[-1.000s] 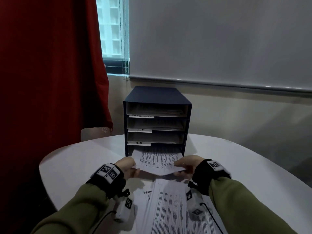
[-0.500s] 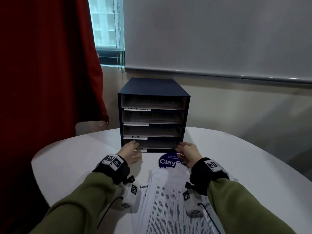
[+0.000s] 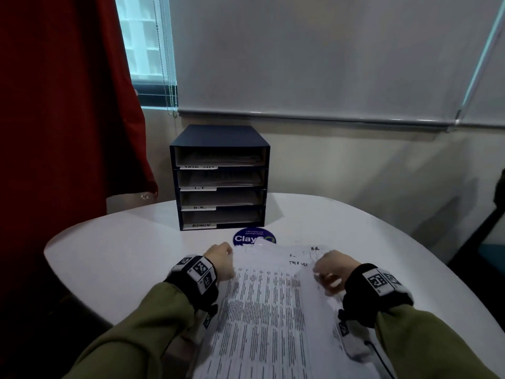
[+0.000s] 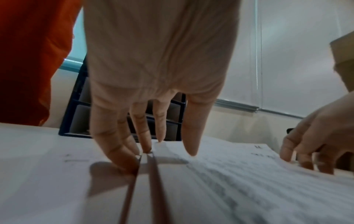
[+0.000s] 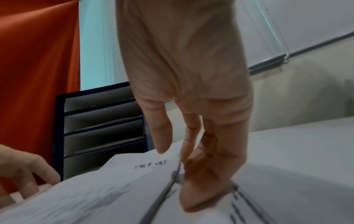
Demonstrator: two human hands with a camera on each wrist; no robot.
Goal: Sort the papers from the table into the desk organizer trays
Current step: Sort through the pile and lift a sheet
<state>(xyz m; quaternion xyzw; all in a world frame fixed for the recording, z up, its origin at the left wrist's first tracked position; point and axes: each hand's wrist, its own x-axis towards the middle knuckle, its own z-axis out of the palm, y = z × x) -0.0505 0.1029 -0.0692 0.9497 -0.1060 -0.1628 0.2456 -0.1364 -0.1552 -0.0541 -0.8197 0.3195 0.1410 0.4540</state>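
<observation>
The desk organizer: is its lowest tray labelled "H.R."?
No, the lowest tray of the desk organizer is labelled "ADMIN"; "H.R." is one tray higher.

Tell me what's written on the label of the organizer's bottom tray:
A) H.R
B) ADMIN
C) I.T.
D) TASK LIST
B: in the head view the bottom tray of the organizer carries a white label reading ADMIN; the labels above it read H.R., I.T and TASK LIST, going upward.
</observation>
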